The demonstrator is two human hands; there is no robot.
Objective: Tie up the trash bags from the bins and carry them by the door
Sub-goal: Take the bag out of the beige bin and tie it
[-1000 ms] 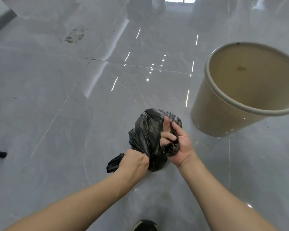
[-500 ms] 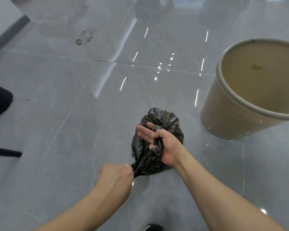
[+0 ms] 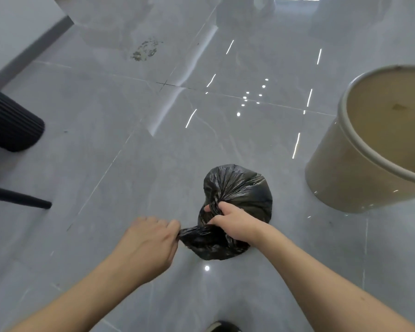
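Both hands hold the black trash bag. The right hand is closed tight around the bunched-up neck of the bag, with its fingers wrapped over the crinkly plastic. The left hand pinches a twisted end of the bag between its fingertips, and that end is stretched out to the left side. The two hands are near each other, with the pulled strip of plastic between them.

The bag is small, round and shiny. It is low over the grey tiled floor, right in front of the person. You cannot tell for sure if its bottom touches the floor.

A beige trash bin stands on the floor to the right of the bag, near it but not touching. The bin is open at the top and has a pale rim. It has no bag in it, only a small dark mark on its inside.

On the far left there is a dark ribbed thing and a thin black leg below it. A shoe tip peeks in at the bottom edge. Little white lights shine on the glossy floor. A scuffed dirty patch sits farther away on the tiles.
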